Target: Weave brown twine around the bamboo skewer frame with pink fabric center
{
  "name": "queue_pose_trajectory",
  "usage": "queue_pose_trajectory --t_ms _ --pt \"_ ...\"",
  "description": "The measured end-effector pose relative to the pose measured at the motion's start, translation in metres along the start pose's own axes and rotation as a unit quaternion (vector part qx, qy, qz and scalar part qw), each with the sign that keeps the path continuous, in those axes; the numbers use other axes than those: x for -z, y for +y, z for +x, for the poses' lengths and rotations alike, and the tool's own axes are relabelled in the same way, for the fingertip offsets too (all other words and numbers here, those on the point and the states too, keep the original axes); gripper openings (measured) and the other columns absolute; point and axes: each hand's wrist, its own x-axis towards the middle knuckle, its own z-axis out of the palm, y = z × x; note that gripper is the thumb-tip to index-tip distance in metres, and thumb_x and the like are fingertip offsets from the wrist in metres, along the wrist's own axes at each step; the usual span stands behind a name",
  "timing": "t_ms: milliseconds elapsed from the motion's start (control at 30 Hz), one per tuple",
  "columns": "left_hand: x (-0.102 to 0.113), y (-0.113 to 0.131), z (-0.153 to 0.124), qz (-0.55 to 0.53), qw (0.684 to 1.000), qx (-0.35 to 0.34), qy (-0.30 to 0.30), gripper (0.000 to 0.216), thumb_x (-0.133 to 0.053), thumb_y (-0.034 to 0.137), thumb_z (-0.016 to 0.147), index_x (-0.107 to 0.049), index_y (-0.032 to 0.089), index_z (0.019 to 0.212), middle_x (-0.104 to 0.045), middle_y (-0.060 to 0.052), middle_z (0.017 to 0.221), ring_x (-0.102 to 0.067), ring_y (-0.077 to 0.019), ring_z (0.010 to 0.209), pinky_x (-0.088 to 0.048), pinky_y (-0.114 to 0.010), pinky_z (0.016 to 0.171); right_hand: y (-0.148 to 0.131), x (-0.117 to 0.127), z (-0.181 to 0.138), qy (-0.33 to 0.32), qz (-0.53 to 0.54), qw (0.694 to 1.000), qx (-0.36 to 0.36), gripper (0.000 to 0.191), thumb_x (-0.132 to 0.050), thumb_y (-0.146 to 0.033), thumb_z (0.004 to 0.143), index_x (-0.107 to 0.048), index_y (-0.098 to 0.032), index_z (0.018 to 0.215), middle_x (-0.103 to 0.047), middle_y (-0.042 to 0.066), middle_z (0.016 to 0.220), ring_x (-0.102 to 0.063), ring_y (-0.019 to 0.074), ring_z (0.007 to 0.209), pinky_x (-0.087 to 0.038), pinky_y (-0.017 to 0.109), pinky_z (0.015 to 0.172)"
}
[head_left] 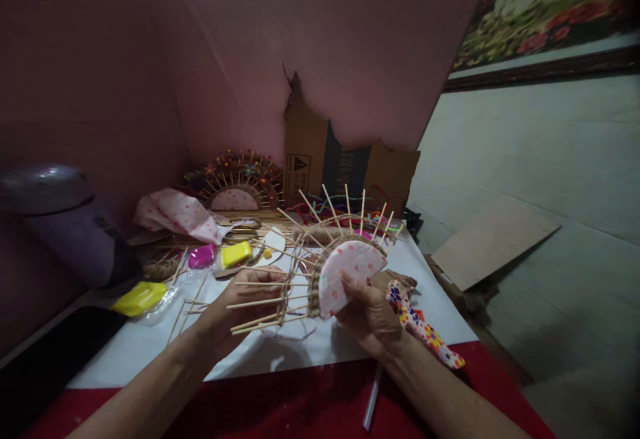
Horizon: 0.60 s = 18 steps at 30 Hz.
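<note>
Both hands hold up a half-round woven piece (pixel 345 272): a pink dotted fabric semicircle ringed with woven fibre, thin wooden sticks fanning out from it. My right hand (pixel 370 315) grips its lower right edge, thumb pressed on the fabric. My left hand (pixel 250 292) is closed behind the left sticks, fingers among the weaving strand. A finished piece (pixel 235 182) with coloured beads on its sticks leans against the pink wall at the back.
A white sheet (pixel 430 279) covers the table over a red cloth (pixel 310 402). Yellow (pixel 140 297) and pink (pixel 201 255) clay packs, pink dotted fabric (pixel 175 212), scissors (pixel 245 225), loose sticks, a floral strip (pixel 425 329), a cardboard box (pixel 345 165) lie about.
</note>
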Motion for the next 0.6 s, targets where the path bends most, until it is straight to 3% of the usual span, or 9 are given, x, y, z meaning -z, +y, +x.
queue_pose_trajectory --t_ms 367,600 --pt "0.004 -0.003 0.002 -0.036 0.999 -0.003 -0.007 0.017 -0.074 0.018 0.059 -0.066 0.012 0.072 -0.057 0.0 0.059 -0.05 -0.0075 0.052 -0.039 -0.02 0.05 0.001 0.005 0.002 -0.019 -0.028 0.999 0.002 0.016 -0.072 -0.018 0.065 -0.062 -0.016 0.078 -0.067 -0.002 0.069 -0.061 0.0101 0.061 -0.052 0.022 0.062" --pt "0.01 -0.008 0.006 -0.06 0.997 -0.017 0.034 0.02 -0.074 0.014 0.057 -0.067 0.013 0.076 -0.064 -0.002 0.067 -0.057 -0.0113 0.058 -0.044 -0.023 0.058 0.001 0.006 0.003 -0.038 -0.089 0.995 0.014 0.019 -0.071 -0.027 0.067 -0.061 -0.015 0.077 -0.064 0.0 0.064 -0.057 0.0119 0.052 -0.046 0.022 0.046"
